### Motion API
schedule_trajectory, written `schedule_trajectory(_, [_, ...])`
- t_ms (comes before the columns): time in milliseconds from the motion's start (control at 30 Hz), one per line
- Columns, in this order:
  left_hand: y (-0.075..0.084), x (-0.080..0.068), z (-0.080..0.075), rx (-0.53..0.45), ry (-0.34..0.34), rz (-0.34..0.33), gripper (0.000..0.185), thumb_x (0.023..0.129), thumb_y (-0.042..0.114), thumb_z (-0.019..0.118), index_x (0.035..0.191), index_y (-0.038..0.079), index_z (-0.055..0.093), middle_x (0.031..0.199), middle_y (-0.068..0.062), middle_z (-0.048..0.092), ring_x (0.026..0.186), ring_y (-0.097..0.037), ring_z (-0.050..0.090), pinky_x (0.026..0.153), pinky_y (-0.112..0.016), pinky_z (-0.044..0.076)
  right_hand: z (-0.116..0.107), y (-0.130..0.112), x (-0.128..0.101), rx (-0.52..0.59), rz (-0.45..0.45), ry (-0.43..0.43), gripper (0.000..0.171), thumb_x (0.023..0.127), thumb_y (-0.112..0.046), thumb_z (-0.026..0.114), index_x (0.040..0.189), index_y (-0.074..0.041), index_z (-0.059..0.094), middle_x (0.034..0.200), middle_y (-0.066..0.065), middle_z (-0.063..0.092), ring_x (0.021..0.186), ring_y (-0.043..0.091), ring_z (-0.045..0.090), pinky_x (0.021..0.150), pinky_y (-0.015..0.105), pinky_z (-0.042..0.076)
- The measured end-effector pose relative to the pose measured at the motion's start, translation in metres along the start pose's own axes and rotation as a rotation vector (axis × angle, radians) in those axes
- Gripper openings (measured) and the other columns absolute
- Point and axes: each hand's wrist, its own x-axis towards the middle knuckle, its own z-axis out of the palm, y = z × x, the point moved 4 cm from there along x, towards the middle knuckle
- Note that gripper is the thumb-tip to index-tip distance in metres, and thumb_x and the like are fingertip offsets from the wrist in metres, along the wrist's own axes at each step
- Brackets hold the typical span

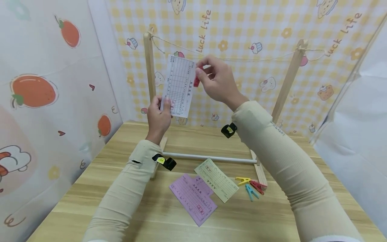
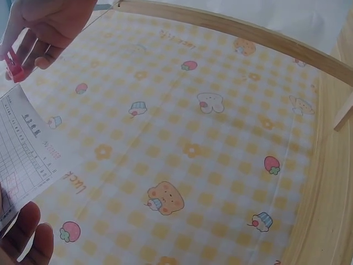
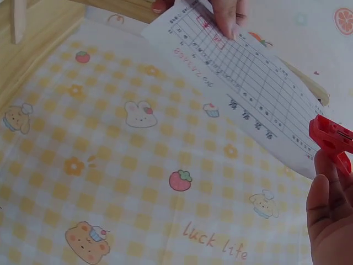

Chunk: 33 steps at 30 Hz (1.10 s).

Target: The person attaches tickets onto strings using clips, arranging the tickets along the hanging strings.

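My left hand (image 1: 159, 116) pinches the lower left corner of a white printed form (image 1: 179, 85), thumb in front, and holds it up before the string (image 1: 254, 60). At the form's upper right edge, my right hand (image 1: 219, 79) pinches a red clothespin (image 1: 197, 80). In the right wrist view the red clothespin (image 3: 331, 135) is close to the form's far end; whether it bites the paper or string I cannot tell. The left wrist view shows the form (image 2: 27, 143) just below the clothespin (image 2: 14, 67).
The string runs between two wooden posts (image 1: 288, 80), joined low down by a white rod (image 1: 211, 157). On the table lie pink forms (image 1: 193, 198), a yellow form (image 1: 216, 179), and yellow (image 1: 243, 180), red (image 1: 258, 186) and blue (image 1: 251, 192) clothespins near the right foot.
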Motion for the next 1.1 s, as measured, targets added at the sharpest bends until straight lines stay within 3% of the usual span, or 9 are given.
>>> schedule_trajectory(200, [0.000,0.000,-0.002,-0.011,0.007,-0.024,0.022,0.101,0.017,0.050,0.107,-0.003,0.054,0.084,-0.010,0.060,0.060,-0.014,0.053,0.052,-0.021,0.046,0.000,-0.002,0.007,0.001,0.056,-0.022,0.008,0.095,-0.007,0.056,0.096,-0.001,0.060,0.092,0.007,0.066,0.077,0.015,0.067,0.065,0.027,0.051])
schedule_trajectory(500, [0.008,0.008,0.000,-0.034,0.030,0.013,0.023,0.101,0.017,0.049,0.107,-0.005,0.054,0.085,-0.012,0.062,0.059,-0.016,0.054,0.051,-0.021,0.047,-0.004,-0.009,0.023,-0.042,0.058,0.019,0.010,0.095,-0.009,0.057,0.097,0.001,0.060,0.098,0.005,0.062,0.090,0.013,0.067,0.079,0.025,0.054])
schedule_trajectory(800, [0.013,0.014,0.001,-0.067,0.036,0.016,0.021,0.101,0.015,0.049,0.109,-0.004,0.053,0.087,-0.012,0.062,0.057,-0.015,0.053,0.050,-0.022,0.047,-0.006,-0.011,0.036,0.069,0.130,0.073,0.010,0.094,-0.008,0.062,0.100,0.000,0.059,0.100,0.005,0.060,0.090,0.015,0.065,0.082,0.026,0.051])
schedule_trajectory(1100, [0.011,0.014,0.000,-0.054,0.051,-0.034,0.023,0.102,0.019,0.049,0.111,-0.002,0.054,0.088,-0.010,0.062,0.059,-0.013,0.053,0.051,-0.022,0.046,-0.009,-0.021,0.053,0.085,0.146,0.116,0.012,0.092,-0.003,0.064,0.102,-0.002,0.057,0.107,0.008,0.059,0.097,0.017,0.063,0.087,0.023,0.048])
